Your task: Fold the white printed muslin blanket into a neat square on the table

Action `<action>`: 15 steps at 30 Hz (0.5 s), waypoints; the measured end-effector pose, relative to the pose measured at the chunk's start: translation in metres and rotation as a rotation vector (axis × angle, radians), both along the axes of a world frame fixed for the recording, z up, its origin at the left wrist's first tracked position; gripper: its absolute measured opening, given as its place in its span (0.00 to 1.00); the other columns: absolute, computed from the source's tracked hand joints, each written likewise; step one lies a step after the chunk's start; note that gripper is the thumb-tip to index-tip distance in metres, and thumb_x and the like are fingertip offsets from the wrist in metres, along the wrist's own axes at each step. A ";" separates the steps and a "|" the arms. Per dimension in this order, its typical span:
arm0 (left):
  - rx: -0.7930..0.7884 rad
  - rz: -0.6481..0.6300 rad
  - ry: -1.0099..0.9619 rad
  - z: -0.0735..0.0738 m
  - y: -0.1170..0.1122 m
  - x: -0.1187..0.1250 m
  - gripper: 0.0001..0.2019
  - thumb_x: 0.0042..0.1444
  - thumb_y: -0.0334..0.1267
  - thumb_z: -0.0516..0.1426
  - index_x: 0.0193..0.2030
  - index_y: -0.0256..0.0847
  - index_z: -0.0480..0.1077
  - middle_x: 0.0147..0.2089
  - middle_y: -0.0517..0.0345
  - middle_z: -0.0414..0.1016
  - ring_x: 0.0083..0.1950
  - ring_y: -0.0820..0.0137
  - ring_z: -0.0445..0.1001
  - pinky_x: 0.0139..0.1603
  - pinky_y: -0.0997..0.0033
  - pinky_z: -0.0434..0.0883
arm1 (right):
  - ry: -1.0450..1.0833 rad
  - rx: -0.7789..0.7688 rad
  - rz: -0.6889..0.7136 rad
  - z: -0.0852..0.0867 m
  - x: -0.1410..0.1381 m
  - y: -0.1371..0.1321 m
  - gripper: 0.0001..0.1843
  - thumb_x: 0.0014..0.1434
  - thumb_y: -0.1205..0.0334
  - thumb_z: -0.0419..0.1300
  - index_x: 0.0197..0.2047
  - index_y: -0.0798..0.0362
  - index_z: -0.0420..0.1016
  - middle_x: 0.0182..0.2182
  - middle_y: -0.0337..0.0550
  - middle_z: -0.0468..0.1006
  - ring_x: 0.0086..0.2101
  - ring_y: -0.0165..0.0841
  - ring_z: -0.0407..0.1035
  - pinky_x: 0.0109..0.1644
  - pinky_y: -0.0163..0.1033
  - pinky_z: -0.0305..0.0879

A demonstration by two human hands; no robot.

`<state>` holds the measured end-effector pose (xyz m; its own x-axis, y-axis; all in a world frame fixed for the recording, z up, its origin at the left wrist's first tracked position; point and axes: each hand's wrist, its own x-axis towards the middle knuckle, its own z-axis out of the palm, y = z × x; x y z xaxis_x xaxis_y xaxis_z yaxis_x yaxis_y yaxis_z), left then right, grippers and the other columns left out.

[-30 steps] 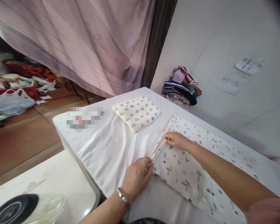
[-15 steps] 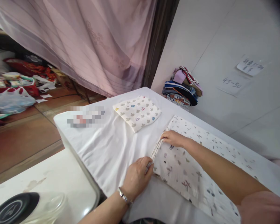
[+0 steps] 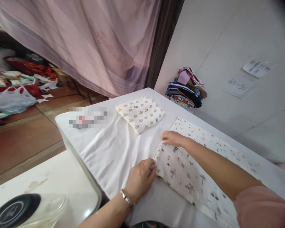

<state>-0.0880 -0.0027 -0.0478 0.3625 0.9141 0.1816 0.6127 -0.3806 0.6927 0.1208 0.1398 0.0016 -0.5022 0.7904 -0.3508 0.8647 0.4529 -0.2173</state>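
A long white cloth with small printed palm trees and figures (image 3: 187, 177) lies folded lengthwise on the white-covered table. My left hand (image 3: 142, 174), with a silver bracelet at the wrist, pinches the near corner of its left end. Farther along that same edge, my right hand (image 3: 173, 138) grips the folded layers between thumb and fingers. The edge is drawn taut between both hands. Beyond them rests a folded cream cloth with a mushroom print (image 3: 141, 114), touched by neither hand.
A blurred-out item (image 3: 86, 118) lies at the table's far left corner. A white side table (image 3: 68, 177) bears a black-lidded clear container (image 3: 16, 210). Folded clothes (image 3: 185, 88) are stacked by the wall. A pink curtain (image 3: 104, 41) hangs behind; bags (image 3: 13, 99) sit on the floor.
My right hand has shifted slightly left along the cloth's edge, and its forearm has moved a little. My left hand keeps its place at the corner.
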 end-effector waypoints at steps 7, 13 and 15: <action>-0.011 0.007 -0.007 0.000 0.000 0.001 0.05 0.58 0.37 0.48 0.37 0.43 0.63 0.32 0.60 0.71 0.34 0.71 0.69 0.34 0.73 0.61 | -0.069 -0.036 -0.034 0.002 -0.004 0.006 0.06 0.47 0.64 0.60 0.32 0.52 0.76 0.36 0.41 0.73 0.34 0.31 0.66 0.37 0.31 0.57; -0.014 0.012 -0.014 0.001 0.001 0.001 0.05 0.58 0.37 0.48 0.37 0.42 0.64 0.32 0.60 0.71 0.33 0.72 0.69 0.34 0.74 0.61 | -0.071 -0.027 -0.035 0.007 -0.006 0.002 0.02 0.48 0.65 0.60 0.28 0.53 0.73 0.36 0.41 0.72 0.33 0.30 0.64 0.36 0.31 0.55; -0.020 0.018 -0.013 0.001 0.002 0.000 0.05 0.58 0.37 0.48 0.37 0.43 0.64 0.31 0.60 0.71 0.32 0.72 0.69 0.33 0.74 0.61 | -0.059 -0.016 -0.043 0.009 -0.003 0.000 0.03 0.49 0.64 0.59 0.29 0.53 0.72 0.35 0.41 0.72 0.33 0.30 0.64 0.35 0.31 0.55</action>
<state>-0.0876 -0.0011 -0.0471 0.3440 0.9238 0.1681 0.6101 -0.3560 0.7079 0.1177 0.1394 0.0106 -0.4459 0.8049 -0.3915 0.8948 0.4120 -0.1722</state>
